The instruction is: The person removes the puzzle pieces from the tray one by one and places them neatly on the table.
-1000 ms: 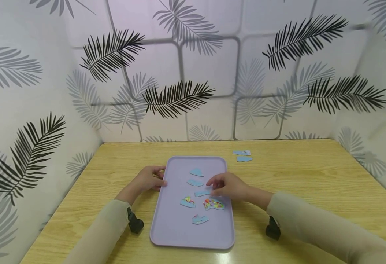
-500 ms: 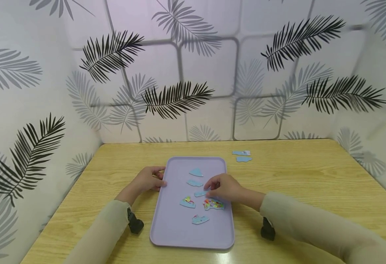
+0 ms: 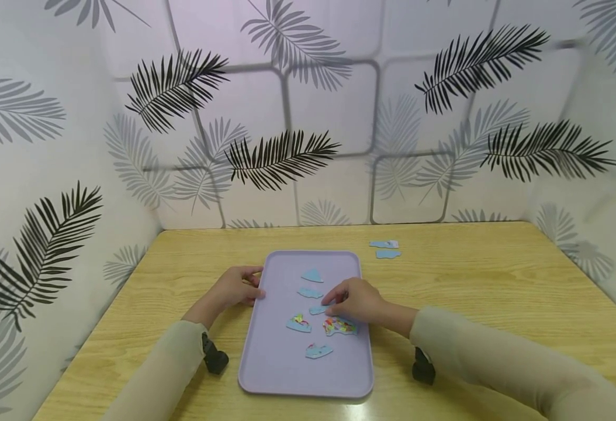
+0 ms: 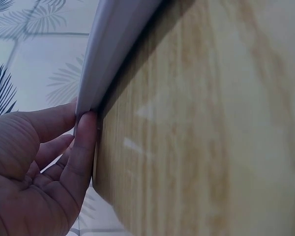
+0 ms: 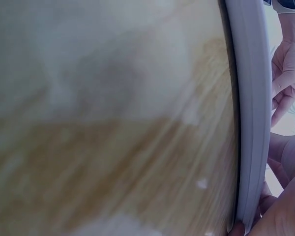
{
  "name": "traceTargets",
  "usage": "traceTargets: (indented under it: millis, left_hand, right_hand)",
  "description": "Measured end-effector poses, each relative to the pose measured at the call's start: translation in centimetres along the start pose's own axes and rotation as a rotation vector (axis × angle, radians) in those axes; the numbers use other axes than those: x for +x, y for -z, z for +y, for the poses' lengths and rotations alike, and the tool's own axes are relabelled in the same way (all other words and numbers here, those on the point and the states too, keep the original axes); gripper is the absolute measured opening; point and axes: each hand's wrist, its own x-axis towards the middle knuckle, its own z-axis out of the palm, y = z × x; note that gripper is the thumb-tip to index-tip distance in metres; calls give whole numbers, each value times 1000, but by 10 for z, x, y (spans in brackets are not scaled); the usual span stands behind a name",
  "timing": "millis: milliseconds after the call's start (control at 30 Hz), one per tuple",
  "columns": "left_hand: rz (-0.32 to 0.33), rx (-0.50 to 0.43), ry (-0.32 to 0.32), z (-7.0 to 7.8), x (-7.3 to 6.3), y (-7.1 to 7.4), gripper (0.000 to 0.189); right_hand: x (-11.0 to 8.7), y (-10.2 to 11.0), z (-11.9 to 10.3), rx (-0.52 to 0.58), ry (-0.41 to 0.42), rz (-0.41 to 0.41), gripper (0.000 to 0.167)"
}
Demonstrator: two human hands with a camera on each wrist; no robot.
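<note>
A lilac tray (image 3: 276,368) lies on the table with several light-blue puzzle pieces spread over it. At its left edge my left hand (image 3: 236,285) grips the rim; in the left wrist view, thumb and fingers pinch the tray's side. My right hand (image 3: 357,300) reaches over the right rim. Its thumb and index finger pinch the right end of a narrow blue puzzle piece (image 3: 317,310), partly hiding it. Two plain blue pieces, an upper one (image 3: 312,275) and a lower one (image 3: 310,292), lie beyond it. Nearer are two colourful pieces (image 3: 300,323) (image 3: 339,326) and another piece (image 3: 318,351).
Two more blue puzzle pieces (image 3: 384,244) (image 3: 388,254) lie on the wooden table (image 3: 471,275) behind the tray to the right. A leaf-patterned wall covering (image 3: 334,181) stands along the table's far edge.
My right hand has moved a little left and its thumb and index finger have come onto the narrow blue puzzle piece. The left hand stays on the tray rim.
</note>
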Motion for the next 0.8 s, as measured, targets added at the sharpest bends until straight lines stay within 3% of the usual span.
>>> traceTargets:
  millis: [300,800]
  left_hand:
    - [-1,5,10,2,-2,1,64]
    - [-6,-13,15,1,0,1,64]
  right_hand:
    - [-1,-1,-5,-16,-58,9,8]
    - [-5,-2,-7,16,-43,30,7]
